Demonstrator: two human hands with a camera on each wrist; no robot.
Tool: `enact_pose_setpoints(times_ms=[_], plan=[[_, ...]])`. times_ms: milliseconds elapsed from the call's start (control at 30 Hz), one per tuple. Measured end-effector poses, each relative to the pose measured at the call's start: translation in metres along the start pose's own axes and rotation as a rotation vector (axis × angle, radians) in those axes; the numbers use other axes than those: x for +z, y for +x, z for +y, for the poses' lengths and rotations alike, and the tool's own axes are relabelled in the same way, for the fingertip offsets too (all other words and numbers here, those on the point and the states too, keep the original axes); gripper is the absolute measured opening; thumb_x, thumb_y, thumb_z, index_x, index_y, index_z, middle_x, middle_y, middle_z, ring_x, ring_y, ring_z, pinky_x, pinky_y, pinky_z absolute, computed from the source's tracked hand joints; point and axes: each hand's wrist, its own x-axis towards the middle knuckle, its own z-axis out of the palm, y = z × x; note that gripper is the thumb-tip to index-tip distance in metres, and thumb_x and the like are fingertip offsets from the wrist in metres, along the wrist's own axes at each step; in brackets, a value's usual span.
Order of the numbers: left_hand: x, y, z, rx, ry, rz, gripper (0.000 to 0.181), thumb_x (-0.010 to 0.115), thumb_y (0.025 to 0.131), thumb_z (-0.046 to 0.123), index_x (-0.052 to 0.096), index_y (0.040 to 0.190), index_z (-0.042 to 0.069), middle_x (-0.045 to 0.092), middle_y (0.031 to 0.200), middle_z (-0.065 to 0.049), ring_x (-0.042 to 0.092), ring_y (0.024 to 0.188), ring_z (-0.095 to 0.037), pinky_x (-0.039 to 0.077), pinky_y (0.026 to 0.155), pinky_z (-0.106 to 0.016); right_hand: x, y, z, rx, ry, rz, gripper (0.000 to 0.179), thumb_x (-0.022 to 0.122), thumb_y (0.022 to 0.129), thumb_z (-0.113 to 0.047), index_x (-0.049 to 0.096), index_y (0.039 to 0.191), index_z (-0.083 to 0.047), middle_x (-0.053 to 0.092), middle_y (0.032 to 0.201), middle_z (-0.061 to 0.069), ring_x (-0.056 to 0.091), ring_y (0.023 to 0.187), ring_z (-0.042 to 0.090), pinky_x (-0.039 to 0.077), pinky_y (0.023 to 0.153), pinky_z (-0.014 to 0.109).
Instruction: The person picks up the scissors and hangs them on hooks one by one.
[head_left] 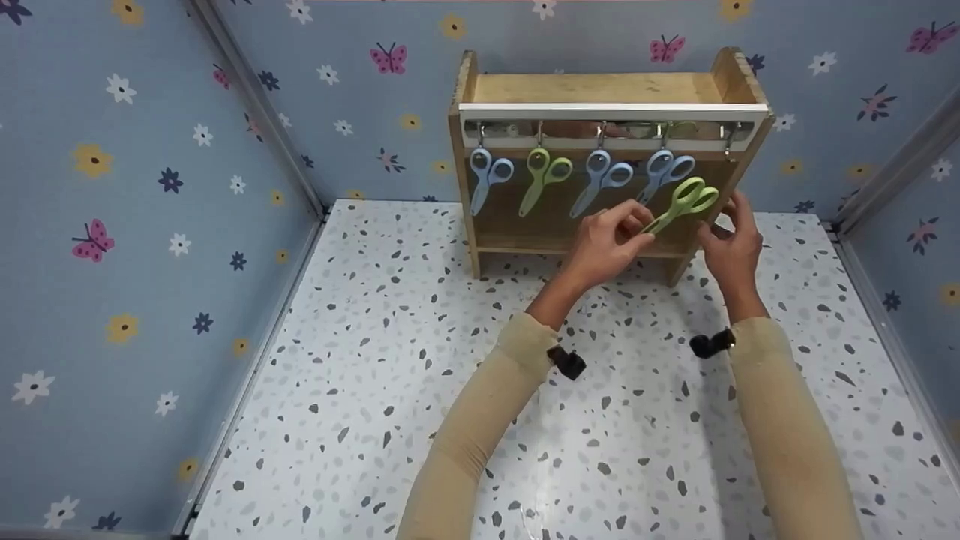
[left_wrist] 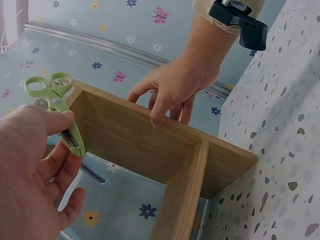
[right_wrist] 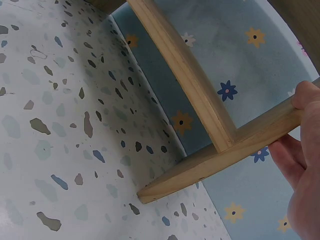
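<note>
My left hand (head_left: 611, 241) pinches a pair of green scissors (head_left: 680, 205) by the blade end, handle loops up and to the right. In the left wrist view, thumb and fingers hold the blades of these scissors (left_wrist: 56, 103). They are in front of the right part of a wooden rack (head_left: 592, 88), below its rightmost hook (head_left: 729, 150). On the rack's right side panel (right_wrist: 265, 131), my right hand (head_left: 731, 244) grips the edge, thumb on one face and fingers on the other.
Blue scissors (head_left: 481, 182), green scissors (head_left: 538, 178) and two more blue scissors (head_left: 598, 174) (head_left: 659, 171) hang from the other hooks. The rack stands on a speckled white table (head_left: 375, 360), against a flowered blue wall (head_left: 360, 112). More wall panels rise at both sides.
</note>
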Motion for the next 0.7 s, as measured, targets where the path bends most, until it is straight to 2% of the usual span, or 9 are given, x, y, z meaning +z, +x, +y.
enact_pose_setpoints(times_ms=[200, 467, 700], plan=[[0.004, 0.003, 0.003, 0.0, -0.031, -0.002, 0.017, 0.077, 0.108, 0.015, 0.075, 0.122, 0.005, 0.084, 0.108, -0.014, 0.074, 0.091, -0.02, 0.05, 0.08, -0.013, 0.0, -0.004, -0.012, 0.019, -0.013, -0.008, 0.069, 0.061, 0.105, 0.0, 0.048, 0.17, -0.018, 0.062, 0.163, 0.017, 0.06, 0.155, 0.029, 0.054, 0.124, 0.048], [0.009, 0.007, 0.007, 0.002, -0.036, -0.012, 0.018, 0.076, 0.108, 0.016, 0.075, 0.123, 0.005, 0.084, 0.109, -0.013, 0.074, 0.092, -0.017, 0.05, 0.081, -0.014, -0.002, 0.002, 0.004, -0.001, -0.001, -0.009, 0.07, 0.065, 0.105, -0.004, 0.049, 0.17, -0.024, 0.065, 0.161, 0.013, 0.062, 0.154, 0.027, 0.057, 0.121, 0.044], [0.015, 0.013, 0.012, -0.007, -0.044, -0.016, 0.017, 0.076, 0.108, 0.016, 0.075, 0.123, 0.006, 0.083, 0.109, -0.013, 0.074, 0.093, -0.016, 0.05, 0.081, -0.014, -0.004, 0.002, 0.005, -0.006, -0.013, -0.013, 0.067, 0.067, 0.104, -0.004, 0.054, 0.166, -0.026, 0.067, 0.159, 0.015, 0.063, 0.154, 0.026, 0.057, 0.12, 0.043]])
